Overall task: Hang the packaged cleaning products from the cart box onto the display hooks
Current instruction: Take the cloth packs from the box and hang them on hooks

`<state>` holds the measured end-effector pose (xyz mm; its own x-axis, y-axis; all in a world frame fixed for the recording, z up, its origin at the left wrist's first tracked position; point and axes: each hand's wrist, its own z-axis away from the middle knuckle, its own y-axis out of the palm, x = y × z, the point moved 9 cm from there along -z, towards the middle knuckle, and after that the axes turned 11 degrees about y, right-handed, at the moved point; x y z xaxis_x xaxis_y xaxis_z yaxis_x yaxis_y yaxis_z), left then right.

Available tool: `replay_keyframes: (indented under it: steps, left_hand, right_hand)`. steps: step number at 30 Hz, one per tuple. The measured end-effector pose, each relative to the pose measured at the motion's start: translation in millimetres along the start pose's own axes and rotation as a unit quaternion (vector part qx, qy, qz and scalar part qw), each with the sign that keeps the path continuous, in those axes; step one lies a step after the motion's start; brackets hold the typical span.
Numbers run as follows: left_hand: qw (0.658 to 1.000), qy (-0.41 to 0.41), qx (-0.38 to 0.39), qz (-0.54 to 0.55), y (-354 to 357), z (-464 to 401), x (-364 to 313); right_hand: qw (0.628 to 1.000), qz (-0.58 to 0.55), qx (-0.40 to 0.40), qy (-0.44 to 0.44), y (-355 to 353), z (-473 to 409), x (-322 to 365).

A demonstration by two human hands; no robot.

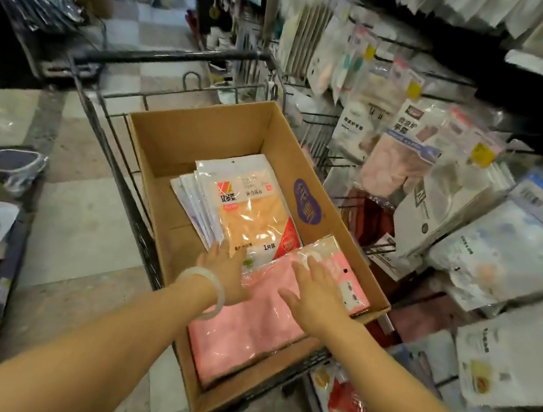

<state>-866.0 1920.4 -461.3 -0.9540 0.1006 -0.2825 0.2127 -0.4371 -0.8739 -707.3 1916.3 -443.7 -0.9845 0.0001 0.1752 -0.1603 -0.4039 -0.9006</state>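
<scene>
In the middle of the frame, the cardboard box (203, 134) sits in the cart (165, 57). The left hand (224, 268) lies flat, fingers straight, on the stack of orange cloth packages (254, 217). The right hand (314, 291), fingers spread, rests on the pink cloth packages (246, 334) at lower centre.

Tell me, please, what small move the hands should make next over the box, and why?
Probably curl the fingers of both hands round the pink packs and lift them. The left hand and right hand lie open and flat on these packs in the cardboard box, gripping nothing yet, while the display hooks wait to the right of the cart.
</scene>
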Motion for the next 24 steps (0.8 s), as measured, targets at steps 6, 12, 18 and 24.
replay_keyframes:
  steps: [6,12,18,24]
  left_hand:
    - [0.999,-0.013,0.023,0.027,40,-37,-1]
    - [0.995,-0.008,0.078,0.062,63,-78,-2]
    - [0.979,-0.007,0.132,0.156,88,-110,-2]
    - [0.983,-0.042,0.115,0.139,95,-122,9]
  right_hand:
    - [0.992,-0.085,0.078,0.054,41,-22,-12]
    - [0.912,-0.332,0.093,0.223,53,-40,-45]
    - [0.647,-0.626,0.192,0.39,83,-24,-51]
    - [0.532,-0.664,0.272,0.449,85,-11,-60]
